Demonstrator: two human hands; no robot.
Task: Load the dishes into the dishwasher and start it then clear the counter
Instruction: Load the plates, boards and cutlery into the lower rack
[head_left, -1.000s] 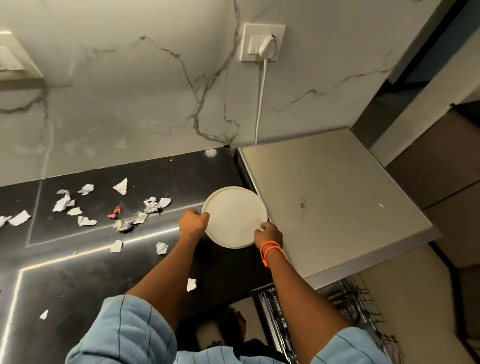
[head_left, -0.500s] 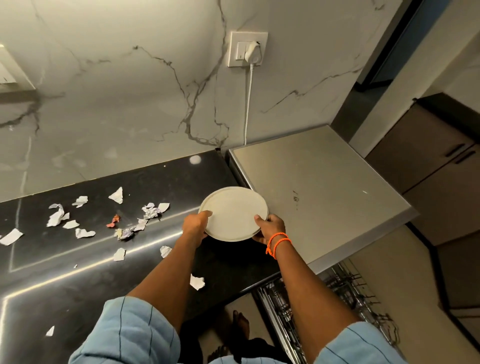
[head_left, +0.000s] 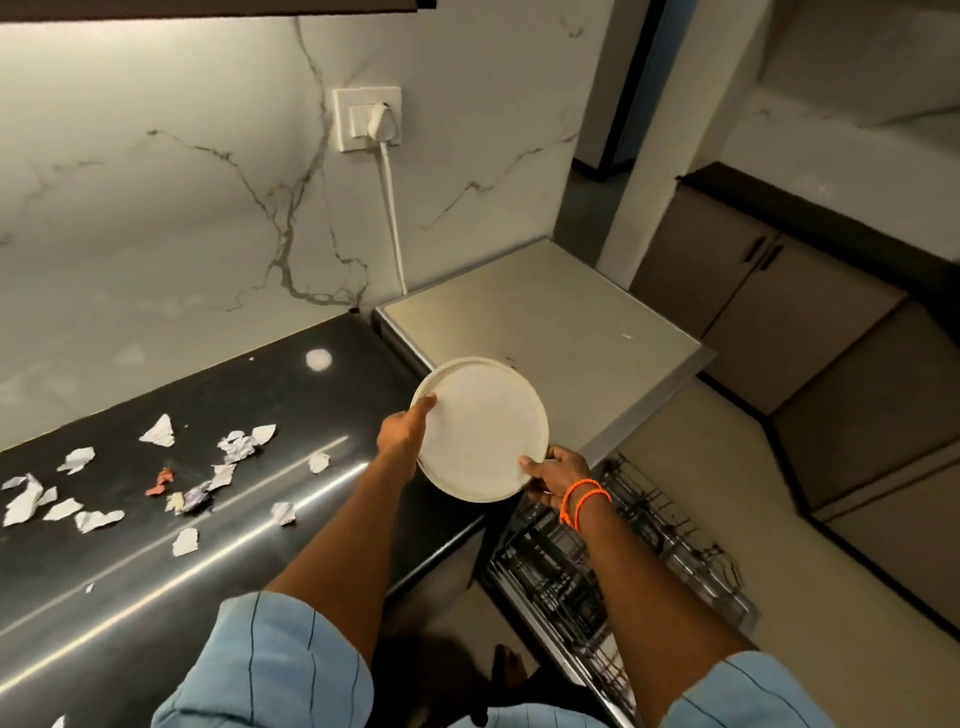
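Holding the plate (head_left: 480, 428) by its rim with both hands, I have it up off the counter (head_left: 156, 545) and out over the edge, above the open rack (head_left: 613, 551). My left hand (head_left: 402, 436) has its fingers clamped on the left rim, my right hand (head_left: 553, 470) pinches the lower right rim. Gripping opposite edges keeps it level and steady, I judge, for lowering into the rack next. Paper scraps (head_left: 161, 431) lie scattered on the counter, to clear later.
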